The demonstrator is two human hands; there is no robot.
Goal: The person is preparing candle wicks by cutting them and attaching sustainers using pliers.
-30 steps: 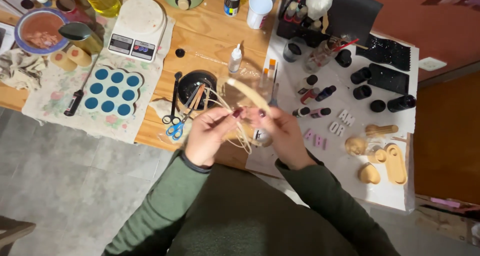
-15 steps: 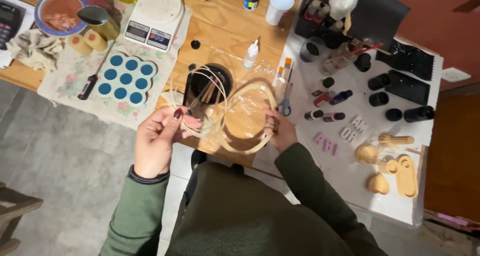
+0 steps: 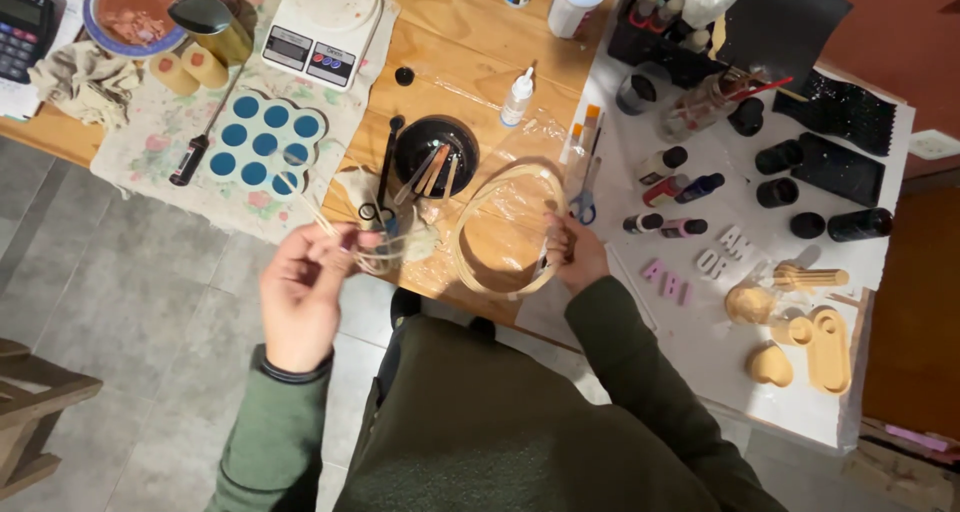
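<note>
My left hand (image 3: 305, 292) pinches a bundle of thin pale reed strands (image 3: 330, 222) at the table's near edge, just below the blue round-cavity mould (image 3: 258, 150). My right hand (image 3: 578, 254) grips the right side of a large coil of pale reed (image 3: 480, 237), which stands as a loop over the wooden table (image 3: 470, 62). Loose strands run between both hands. Behind the coil sits a black bowl (image 3: 435, 152) holding wooden sticks.
A digital scale (image 3: 320, 22), glue bottle (image 3: 517, 95), scissors (image 3: 584, 197), a calculator (image 3: 25, 27) and a bowl of reddish mix (image 3: 130, 7) lie at the back. Small bottles, pink letters (image 3: 668, 280) and tan cast shapes (image 3: 800, 342) cover the white sheet at right. A wooden stool (image 3: 30, 412) stands lower left.
My hands have drawn apart: the left hand moved left with the strands, and the coil has opened into a wide loop held by the right hand. The camera view shifted slightly.
</note>
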